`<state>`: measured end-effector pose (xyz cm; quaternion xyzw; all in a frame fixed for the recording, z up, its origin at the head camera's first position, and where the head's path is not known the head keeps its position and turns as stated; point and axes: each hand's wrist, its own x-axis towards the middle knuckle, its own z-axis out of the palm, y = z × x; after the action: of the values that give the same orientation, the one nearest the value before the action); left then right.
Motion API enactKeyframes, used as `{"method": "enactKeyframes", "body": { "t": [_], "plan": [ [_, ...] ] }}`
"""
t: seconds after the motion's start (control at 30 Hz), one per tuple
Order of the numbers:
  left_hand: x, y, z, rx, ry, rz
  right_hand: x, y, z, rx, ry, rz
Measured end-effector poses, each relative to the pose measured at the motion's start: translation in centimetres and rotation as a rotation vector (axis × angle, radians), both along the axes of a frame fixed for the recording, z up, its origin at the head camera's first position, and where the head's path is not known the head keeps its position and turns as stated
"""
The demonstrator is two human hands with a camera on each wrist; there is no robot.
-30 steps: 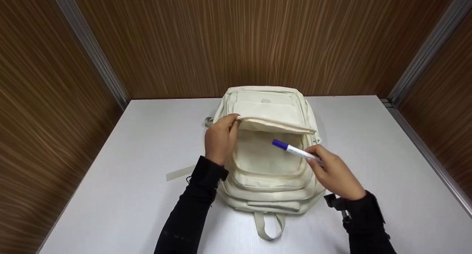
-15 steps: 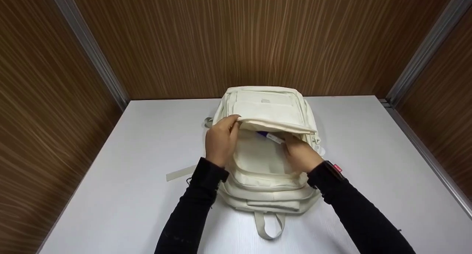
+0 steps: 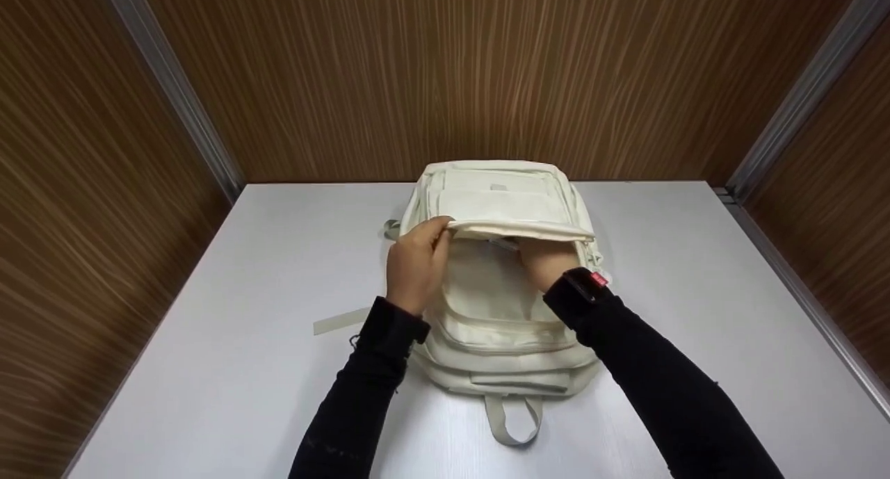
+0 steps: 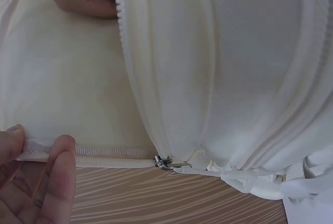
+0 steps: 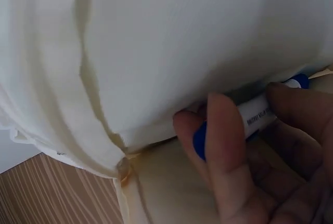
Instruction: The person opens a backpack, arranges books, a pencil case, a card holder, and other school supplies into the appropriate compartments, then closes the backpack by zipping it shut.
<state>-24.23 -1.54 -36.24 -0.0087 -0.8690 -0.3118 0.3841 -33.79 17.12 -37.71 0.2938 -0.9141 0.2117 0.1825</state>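
Note:
A cream backpack point(image 3: 514, 347) lies on the white table with its front pocket unzipped. At the pocket flap point(image 3: 521, 229), my left hand point(image 3: 415, 265) pinches the zippered edge and keeps it raised. The left wrist view shows thumb and fingers point(image 4: 63, 167) on that zipper edge, close to the metal zipper pull point(image 4: 171, 163). My right hand point(image 3: 546, 260) reaches under the flap, its fingers hidden from the head view. In the right wrist view, it grips a white marker point(image 5: 256, 115) with blue ends, held against the pocket's fabric.
A loose strap point(image 3: 341, 321) lies out to the left of the backpack, and its carry loop point(image 3: 513, 423) points toward me. Brown wood-patterned panels point(image 3: 445, 76) stand behind and at both sides of the table point(image 3: 278, 277).
My right hand has moved left and away from me with the marker, from over the pocket to under the flap. The left hand stays on the flap edge.

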Motion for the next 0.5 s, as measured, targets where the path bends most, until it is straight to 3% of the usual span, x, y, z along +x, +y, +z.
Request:
{"method": "enactKeyframes", "body": {
  "t": [0.17, 0.23, 0.3, 0.43, 0.5],
  "plan": [
    [0.0, -0.1, -0.2, 0.004, -0.004, -0.013, -0.9, -0.8, 0.4, -0.106, -0.19, -0.078],
    [0.0, -0.2, -0.3, 0.006, 0.0, -0.016, -0.9, -0.7, 0.3, -0.114, -0.203, -0.066],
    [0.0, -0.3, -0.4, -0.001, 0.003, -0.017, -0.5, -0.2, -0.1, -0.082, -0.149, -0.017],
    [0.1, -0.3, -0.6, -0.011, 0.006, -0.022, 1.2, 1.5, -0.4, 0.052, 0.083, 0.087],
    [0.2, -0.2, -0.7, -0.011, 0.002, -0.025, 2.3, 2.5, -0.1, 0.092, 0.127, 0.115]
  ]
}}
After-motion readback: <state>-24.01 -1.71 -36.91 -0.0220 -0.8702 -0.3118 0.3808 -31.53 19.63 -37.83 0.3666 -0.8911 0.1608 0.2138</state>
